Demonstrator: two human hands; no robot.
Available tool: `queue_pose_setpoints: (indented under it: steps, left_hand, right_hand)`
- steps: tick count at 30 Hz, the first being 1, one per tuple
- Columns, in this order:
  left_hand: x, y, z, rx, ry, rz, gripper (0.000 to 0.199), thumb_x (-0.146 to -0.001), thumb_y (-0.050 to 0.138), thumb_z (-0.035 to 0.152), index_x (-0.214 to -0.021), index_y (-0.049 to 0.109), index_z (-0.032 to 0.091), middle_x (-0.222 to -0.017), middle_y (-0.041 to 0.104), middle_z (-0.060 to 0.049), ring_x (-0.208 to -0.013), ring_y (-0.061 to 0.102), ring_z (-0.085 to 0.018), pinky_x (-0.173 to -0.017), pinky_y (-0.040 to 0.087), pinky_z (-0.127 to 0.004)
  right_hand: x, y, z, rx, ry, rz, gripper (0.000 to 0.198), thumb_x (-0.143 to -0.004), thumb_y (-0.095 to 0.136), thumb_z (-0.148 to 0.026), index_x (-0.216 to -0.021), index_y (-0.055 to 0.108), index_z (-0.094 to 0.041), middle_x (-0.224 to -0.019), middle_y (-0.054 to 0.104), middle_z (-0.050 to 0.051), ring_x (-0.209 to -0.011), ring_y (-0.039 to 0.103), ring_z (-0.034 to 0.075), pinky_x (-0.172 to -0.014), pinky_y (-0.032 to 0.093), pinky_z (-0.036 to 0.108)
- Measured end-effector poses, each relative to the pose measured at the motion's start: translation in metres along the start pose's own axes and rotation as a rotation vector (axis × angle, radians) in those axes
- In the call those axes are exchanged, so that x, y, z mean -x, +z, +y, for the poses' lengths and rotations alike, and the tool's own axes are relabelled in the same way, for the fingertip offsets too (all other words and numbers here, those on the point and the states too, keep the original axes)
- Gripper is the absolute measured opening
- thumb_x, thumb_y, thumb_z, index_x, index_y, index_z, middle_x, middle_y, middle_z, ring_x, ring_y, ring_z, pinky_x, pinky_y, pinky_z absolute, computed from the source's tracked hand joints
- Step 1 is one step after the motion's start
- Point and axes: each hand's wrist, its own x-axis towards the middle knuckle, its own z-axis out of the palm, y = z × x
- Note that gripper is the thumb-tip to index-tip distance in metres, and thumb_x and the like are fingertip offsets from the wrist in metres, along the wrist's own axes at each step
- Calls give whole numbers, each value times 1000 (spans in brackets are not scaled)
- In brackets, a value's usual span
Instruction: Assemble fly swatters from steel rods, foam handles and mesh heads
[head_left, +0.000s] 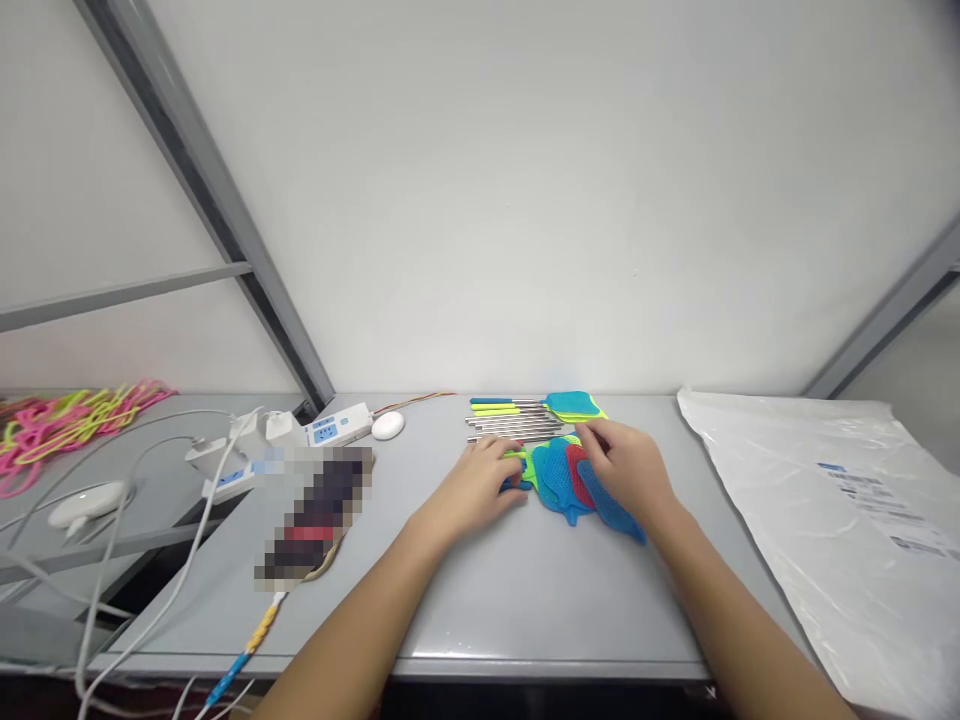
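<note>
A fanned pile of fly swatter heads in blue, green and red mesh lies on the grey table in front of me. My left hand is at the left end of this pile, thumb and fingers curved around the green and blue necks of the swatters. My right hand is closed at the right side of the heads, its thumb and fingertips at the red head; its fingers are partly hidden. Just behind both hands, silver metal rods lie side by side, with complete fly swatters in blue and yellow-green beyond them.
At right lies a large white plastic mailing bag. To the left are a pixelated phone-like object, a power strip with chargers, a white round device and loose white cables. Pink and yellow cords are heaped at far left.
</note>
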Motion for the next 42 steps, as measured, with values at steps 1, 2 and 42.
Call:
queue_pose_setpoints:
  steps: [1,2,42]
  left_hand:
    - [0,1,-2,-11,0,-9,12,-81,66,33,-80,61,22,-127,55,-4,-120,44,-27,-96,39,-43]
    - [1,2,-3,-24,0,-15,13,-81,67,33,-80,61,22,-126,55,-4,-119,43,-27,-95,39,-43]
    - [-5,-1,-60,-266,-586,49,14,-92,42,23,-97,55,25,-98,60,-4,-94,56,-23,-69,36,-32]
  right_hand:
    - [9,-3,2,-5,28,25,37,-96,38,-42,-76,62,-21,-67,61,1,-60,50,14,-57,30,27]
    - [20,-6,5,-3,57,53,36,-96,38,-42,-78,62,-22,-69,61,1,-61,51,14,-58,32,27]
    - [104,12,48,333,232,-232,52,-89,41,-55,-130,48,-23,-138,49,9,-128,43,29,-101,36,50]
